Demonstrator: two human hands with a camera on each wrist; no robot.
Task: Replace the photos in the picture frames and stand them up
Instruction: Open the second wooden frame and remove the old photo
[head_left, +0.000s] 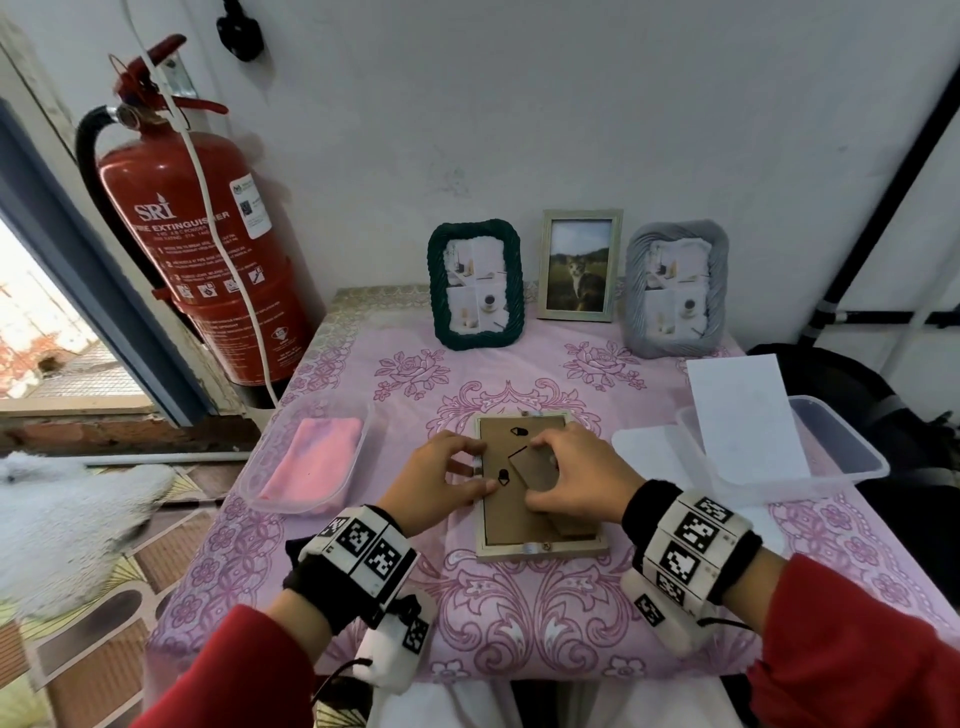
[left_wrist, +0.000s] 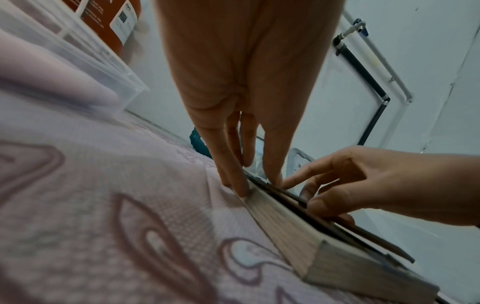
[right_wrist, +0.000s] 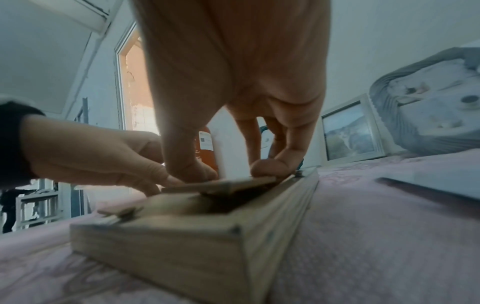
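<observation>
A pale wooden picture frame (head_left: 540, 552) lies face down on the pink patterned tablecloth, its brown backing board up with two black turn clips (head_left: 503, 475). My left hand (head_left: 447, 478) pinches the frame's left rail beside the lower clip; the left wrist view shows the left hand (left_wrist: 257, 185) with a finger outside the rail of the frame (left_wrist: 285, 232) and the thumb inside. My right hand (head_left: 566, 478) holds the cardboard stand leg (head_left: 535, 467) against the backing. In the right wrist view the right hand (right_wrist: 226, 172) has thumb and fingertip on the stand leg (right_wrist: 228, 185).
Three frames stand along the back wall: a green rope one (head_left: 475, 283), a pale one with a cat photo (head_left: 579, 265), a grey one (head_left: 675, 288). A clear tub (head_left: 358, 415) with pink cloth sits left; another tub (head_left: 852, 447) holding white paper (head_left: 743, 421) sits right. A fire extinguisher (head_left: 208, 249) hangs left.
</observation>
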